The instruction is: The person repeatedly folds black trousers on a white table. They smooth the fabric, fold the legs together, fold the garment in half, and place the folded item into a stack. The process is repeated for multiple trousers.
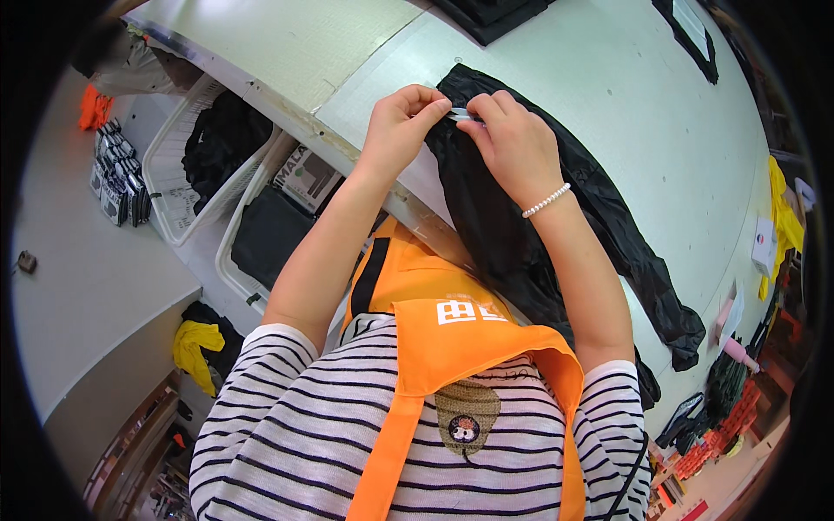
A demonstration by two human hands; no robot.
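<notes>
From my remote station I have both of the wearer's hands near the far end of a black garment [479,195], fingertips close together. The left hand [398,130] has its thumb and forefinger pinched at the garment's edge; I cannot tell how much cloth is between them. The right hand [521,148] is clamped on a small silver tool [461,114] that lies in the narrow gap between the two hands; its exact kind is too small for me to make out. A beaded bracelet [547,201] circles the right wrist.

The garment lies on the pale counter [643,148], one long part running under the right forearm, the other curving out to its right. I see more black cloth [491,16] at the counter's far edge. Close to me are the orange apron [447,347] and striped shirt [287,408]. On the left, beyond the counter's edge, two white baskets sit side by side: one basket [159,187] holds crumpled black cloth [224,143], the other flat black packs [269,230]. Past them, wrapped packets [117,182] stand on the floor [78,286].
</notes>
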